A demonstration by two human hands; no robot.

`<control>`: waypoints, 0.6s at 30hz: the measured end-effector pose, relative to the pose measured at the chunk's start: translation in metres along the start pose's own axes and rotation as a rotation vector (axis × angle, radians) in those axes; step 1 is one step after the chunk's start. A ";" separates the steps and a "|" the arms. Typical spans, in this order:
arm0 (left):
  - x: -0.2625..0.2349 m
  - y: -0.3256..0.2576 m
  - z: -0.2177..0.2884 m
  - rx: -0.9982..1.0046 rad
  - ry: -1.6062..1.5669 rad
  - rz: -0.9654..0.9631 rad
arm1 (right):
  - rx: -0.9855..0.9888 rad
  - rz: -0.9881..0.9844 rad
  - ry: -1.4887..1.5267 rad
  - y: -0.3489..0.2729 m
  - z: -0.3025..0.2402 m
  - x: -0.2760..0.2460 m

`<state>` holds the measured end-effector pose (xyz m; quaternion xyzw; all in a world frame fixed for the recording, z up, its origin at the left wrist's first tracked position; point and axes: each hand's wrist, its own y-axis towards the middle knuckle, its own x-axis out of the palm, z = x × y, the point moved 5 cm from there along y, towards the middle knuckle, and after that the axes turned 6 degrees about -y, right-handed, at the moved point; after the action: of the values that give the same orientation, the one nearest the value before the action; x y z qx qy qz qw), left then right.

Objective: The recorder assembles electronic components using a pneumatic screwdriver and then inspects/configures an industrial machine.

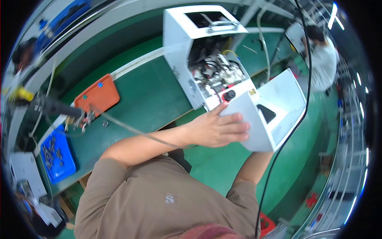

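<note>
My left hand (217,128) is open, its fingers stretched out to the right against or just over the grey-white front panel of a white machine (175,47). Its thumb points up beside a black round knob (229,95) with a red base; whether it touches the knob I cannot tell. Inside the machine's open housing sits a metal mechanism (219,73) with cables and fittings. My right forearm (256,167) reaches up behind a white open-topped tray-like part (288,97) on the machine's front. That part hides my right hand.
On the green bench (147,87) lie an orange tray (104,93) and a blue tray (65,161) of small metal parts. A hand tool on a hose (131,128) hangs at left. A black cable (308,79) crosses on the right. Another person (324,59) works at the back right.
</note>
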<state>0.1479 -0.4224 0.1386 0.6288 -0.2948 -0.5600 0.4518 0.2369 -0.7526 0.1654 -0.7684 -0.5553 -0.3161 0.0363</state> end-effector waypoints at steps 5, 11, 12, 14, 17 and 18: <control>-0.031 0.010 0.015 0.285 -0.172 -0.113 | 0.006 0.125 0.081 -0.133 0.015 -0.001; -0.058 0.066 -0.086 -0.330 -0.155 -0.260 | 0.055 0.168 0.272 -0.100 0.058 -0.033; -0.053 0.073 -0.103 -0.354 -0.071 -0.279 | 0.073 0.171 0.304 -0.106 0.067 -0.038; -0.043 0.085 -0.124 -0.340 0.056 -0.356 | 0.105 0.180 0.365 -0.105 0.083 -0.044; -0.033 0.097 -0.140 -0.458 0.139 -0.482 | 0.167 0.176 0.445 -0.131 0.096 -0.052; -0.029 0.103 -0.144 -0.495 0.151 -0.601 | 0.184 0.175 0.469 -0.129 0.104 -0.053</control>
<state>0.2957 -0.4056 0.2389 0.5986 0.0804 -0.6736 0.4260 0.1603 -0.7050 0.0167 -0.7128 -0.4896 -0.4292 0.2610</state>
